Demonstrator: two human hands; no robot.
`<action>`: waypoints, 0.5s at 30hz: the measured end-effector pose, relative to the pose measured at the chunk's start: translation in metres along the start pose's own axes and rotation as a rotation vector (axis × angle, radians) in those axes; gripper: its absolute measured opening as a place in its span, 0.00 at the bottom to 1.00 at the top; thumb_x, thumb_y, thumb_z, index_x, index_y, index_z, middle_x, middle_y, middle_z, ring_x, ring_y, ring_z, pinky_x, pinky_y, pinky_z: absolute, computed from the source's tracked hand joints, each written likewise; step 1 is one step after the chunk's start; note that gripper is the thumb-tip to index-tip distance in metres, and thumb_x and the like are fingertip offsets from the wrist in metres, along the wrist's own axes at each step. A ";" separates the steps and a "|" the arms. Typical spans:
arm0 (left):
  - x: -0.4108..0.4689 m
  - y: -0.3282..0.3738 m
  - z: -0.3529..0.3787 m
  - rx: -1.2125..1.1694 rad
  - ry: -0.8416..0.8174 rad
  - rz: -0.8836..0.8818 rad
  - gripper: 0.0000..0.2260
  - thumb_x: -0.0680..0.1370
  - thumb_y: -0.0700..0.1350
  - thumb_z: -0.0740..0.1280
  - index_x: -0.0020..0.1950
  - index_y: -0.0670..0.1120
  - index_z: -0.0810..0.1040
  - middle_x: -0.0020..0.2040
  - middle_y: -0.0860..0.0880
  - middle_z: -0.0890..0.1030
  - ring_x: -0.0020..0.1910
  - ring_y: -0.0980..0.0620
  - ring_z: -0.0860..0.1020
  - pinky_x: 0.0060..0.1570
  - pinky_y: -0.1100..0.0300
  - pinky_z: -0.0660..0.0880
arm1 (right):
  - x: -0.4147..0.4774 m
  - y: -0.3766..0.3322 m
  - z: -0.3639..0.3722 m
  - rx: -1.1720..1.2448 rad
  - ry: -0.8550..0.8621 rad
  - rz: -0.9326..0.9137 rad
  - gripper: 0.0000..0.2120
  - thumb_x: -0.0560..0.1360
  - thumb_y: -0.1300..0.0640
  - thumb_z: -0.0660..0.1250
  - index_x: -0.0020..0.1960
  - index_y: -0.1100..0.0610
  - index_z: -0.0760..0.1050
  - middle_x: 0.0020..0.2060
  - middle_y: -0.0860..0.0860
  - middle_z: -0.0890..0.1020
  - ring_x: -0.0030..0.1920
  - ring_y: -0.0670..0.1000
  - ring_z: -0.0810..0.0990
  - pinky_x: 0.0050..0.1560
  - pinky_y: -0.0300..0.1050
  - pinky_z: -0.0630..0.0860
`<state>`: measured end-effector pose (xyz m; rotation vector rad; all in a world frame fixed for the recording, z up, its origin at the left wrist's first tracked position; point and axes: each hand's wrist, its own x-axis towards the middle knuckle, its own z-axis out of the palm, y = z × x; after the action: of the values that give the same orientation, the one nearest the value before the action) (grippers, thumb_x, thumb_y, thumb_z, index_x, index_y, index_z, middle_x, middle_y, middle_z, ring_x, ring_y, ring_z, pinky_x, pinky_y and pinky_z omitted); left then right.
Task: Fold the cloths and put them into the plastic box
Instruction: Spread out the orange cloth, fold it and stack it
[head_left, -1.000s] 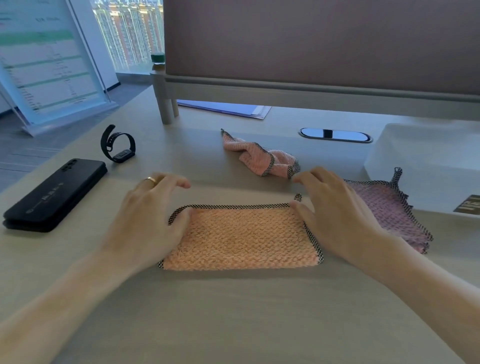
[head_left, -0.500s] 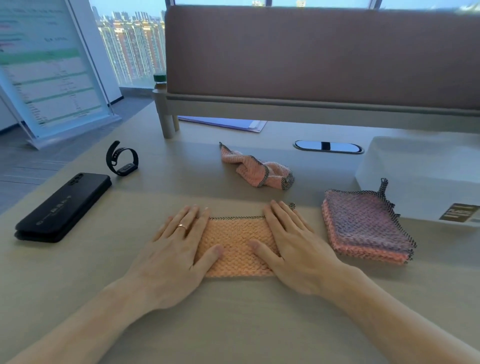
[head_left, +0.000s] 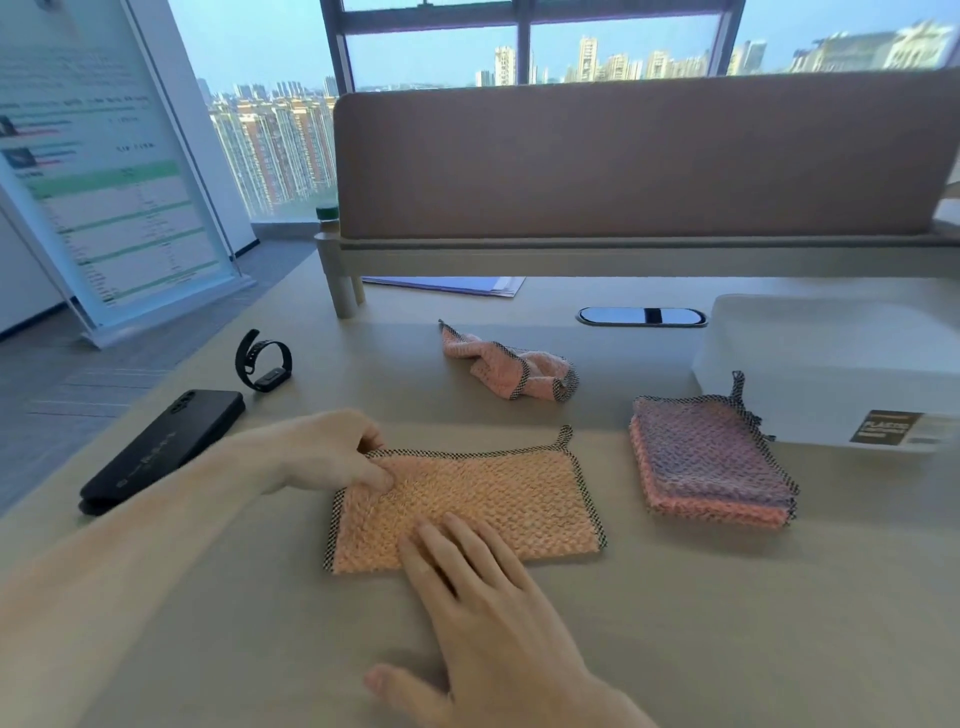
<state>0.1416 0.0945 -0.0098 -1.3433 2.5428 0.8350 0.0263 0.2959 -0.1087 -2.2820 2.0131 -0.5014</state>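
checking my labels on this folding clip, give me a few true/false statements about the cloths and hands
1. The left hand pinches the orange cloth at its far left corner. True.
2. The right hand has its fingers flat on the orange cloth. True.
3. The folded stack sits inside the box. False: it lies on the table, outside the box.
4. The crumpled cloth lies on the phone. False: it lies on the table, apart from the phone.

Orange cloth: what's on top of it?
On the orange cloth, the left hand pinches the far left corner and the right hand presses flat fingers near the front edge. Whatever lies beneath is covered.
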 end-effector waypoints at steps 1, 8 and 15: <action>-0.001 0.005 -0.005 -0.071 -0.035 -0.005 0.09 0.76 0.48 0.75 0.48 0.44 0.80 0.39 0.50 0.79 0.37 0.55 0.76 0.38 0.61 0.72 | 0.000 0.001 0.000 0.004 0.004 0.005 0.44 0.74 0.24 0.51 0.74 0.55 0.73 0.73 0.50 0.75 0.73 0.54 0.74 0.74 0.54 0.68; 0.000 0.054 -0.025 -0.466 -0.138 0.049 0.10 0.79 0.45 0.71 0.60 0.45 0.78 0.36 0.47 0.82 0.34 0.51 0.79 0.33 0.60 0.79 | -0.001 0.006 -0.033 0.445 0.021 0.108 0.40 0.77 0.28 0.55 0.82 0.47 0.55 0.80 0.41 0.59 0.80 0.42 0.55 0.80 0.45 0.52; 0.030 0.118 0.002 -0.647 -0.273 0.120 0.10 0.80 0.46 0.70 0.52 0.38 0.83 0.44 0.43 0.87 0.38 0.52 0.86 0.39 0.62 0.82 | -0.011 0.035 -0.073 1.179 0.363 0.483 0.22 0.69 0.39 0.75 0.58 0.48 0.81 0.51 0.46 0.87 0.52 0.44 0.86 0.59 0.51 0.82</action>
<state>0.0289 0.1264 0.0250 -1.1005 2.2342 1.8345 -0.0286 0.3133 -0.0512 -1.0177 1.5419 -1.5600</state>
